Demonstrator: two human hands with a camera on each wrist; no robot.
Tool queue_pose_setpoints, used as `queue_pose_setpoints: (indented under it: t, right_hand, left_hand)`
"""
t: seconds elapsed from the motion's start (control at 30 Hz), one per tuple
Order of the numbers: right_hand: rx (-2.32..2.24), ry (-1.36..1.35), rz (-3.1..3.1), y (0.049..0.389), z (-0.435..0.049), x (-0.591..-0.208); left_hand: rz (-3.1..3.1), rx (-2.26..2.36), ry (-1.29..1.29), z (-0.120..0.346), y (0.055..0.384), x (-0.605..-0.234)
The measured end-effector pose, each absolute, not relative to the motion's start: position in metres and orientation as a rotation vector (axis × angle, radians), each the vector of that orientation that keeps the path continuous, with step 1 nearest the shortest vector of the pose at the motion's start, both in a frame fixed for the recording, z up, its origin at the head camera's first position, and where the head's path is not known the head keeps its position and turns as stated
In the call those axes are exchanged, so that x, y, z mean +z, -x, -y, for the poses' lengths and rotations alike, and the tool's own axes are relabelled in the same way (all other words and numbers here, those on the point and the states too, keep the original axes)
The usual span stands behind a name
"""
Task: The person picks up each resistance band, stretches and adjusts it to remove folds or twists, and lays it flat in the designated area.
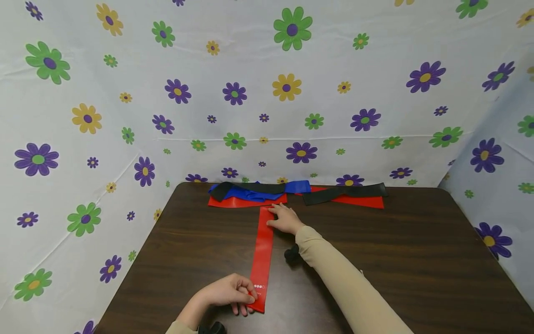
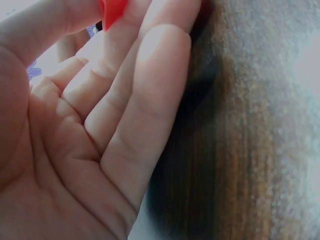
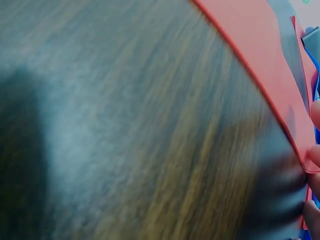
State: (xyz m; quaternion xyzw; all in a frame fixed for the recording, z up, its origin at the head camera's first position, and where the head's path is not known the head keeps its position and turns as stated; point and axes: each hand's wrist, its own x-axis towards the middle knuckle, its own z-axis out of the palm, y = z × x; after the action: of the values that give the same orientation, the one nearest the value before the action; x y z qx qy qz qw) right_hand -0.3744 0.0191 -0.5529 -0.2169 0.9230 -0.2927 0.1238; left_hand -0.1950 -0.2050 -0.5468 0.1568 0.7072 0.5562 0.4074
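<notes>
Fingers of left hand (image 1: 229, 291) pinch near end of long flat red rubbery band (image 1: 263, 255), centre to lower centre of frame; right hand (image 1: 287, 220) extended, touching far end. Probably light, limp, stretchy; grip end corners.

Plain red band (image 1: 262, 250), dark brown wood-grain table (image 1: 200, 246), white cloth (image 1: 250, 69) with multicoloured flowers (image 1: 292, 29)

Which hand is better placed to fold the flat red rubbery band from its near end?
Probably the left hand: it pinches the red band at its near end, whereas the right hand touches the far end.
</notes>
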Motion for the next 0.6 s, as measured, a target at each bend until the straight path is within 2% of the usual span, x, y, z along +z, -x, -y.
queue_pose_setpoints:
  t: [0.6]
  right_hand:
    - [-1.025,0.647,-2.639,0.358,-0.048,-0.544]
  left_hand:
    - [-1.984,1.245,-0.457,0.202,0.194,-0.541]
